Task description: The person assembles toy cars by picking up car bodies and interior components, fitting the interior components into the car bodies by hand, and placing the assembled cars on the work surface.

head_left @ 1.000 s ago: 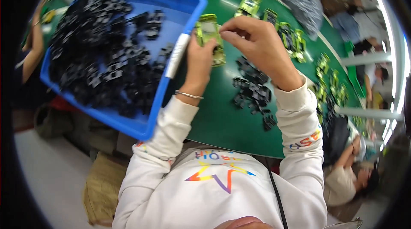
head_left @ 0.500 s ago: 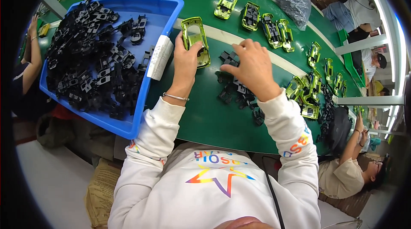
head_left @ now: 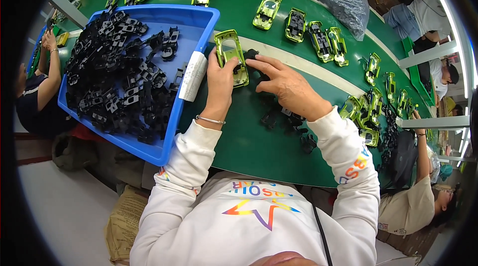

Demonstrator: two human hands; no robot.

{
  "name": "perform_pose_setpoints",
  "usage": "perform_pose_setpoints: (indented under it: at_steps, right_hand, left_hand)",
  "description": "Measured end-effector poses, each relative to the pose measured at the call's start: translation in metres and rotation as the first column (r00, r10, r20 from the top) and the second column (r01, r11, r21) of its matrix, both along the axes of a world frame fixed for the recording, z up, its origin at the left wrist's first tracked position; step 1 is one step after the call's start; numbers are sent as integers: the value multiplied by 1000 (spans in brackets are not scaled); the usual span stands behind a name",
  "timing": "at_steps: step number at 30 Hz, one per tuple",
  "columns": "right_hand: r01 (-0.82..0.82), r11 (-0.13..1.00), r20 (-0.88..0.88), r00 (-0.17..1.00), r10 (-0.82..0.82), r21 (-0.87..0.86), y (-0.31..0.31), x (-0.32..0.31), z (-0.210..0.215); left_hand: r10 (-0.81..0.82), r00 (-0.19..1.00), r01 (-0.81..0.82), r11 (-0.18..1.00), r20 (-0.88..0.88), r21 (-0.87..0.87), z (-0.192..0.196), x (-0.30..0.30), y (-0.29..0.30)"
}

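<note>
A factory assembly workshop is indicated: lime-green car bodies are lined up toward the far edge of a long green work surface, a blue tub at its near left corner is heaped with black plastic parts, and places beyond its left and right edges are occupied by co-workers.
</note>
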State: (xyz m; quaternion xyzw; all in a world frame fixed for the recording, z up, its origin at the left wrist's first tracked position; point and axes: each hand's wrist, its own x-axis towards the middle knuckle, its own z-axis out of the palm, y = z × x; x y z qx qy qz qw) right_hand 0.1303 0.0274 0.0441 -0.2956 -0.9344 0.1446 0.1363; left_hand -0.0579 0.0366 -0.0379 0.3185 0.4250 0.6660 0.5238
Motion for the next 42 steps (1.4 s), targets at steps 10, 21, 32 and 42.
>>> perform_pose_setpoints:
  at_steps: [10, 21, 32, 42]
  right_hand:
    - [573, 808, -58, 819, -571, 138, -18, -18, -28]
    - [547, 773, -463, 622, -631, -319, -9, 6, -26]
    - [17, 668, -645, 243, -725, -744, -33, -33, -16]
    - [293, 847, -611, 592, -525, -443, -41, -36, -17]
  left_hand:
    - [-1, 1000, 1, 1000, -24, -5, -10, -7, 2]
    - [-126, 958, 146, 987, 259, -59, 16, 6, -9]
    - [-213, 896, 189, 977, 389, 100, 24, 17, -18]
    - [-246, 889, 207, 968, 385, 141, 29, 18, -25]
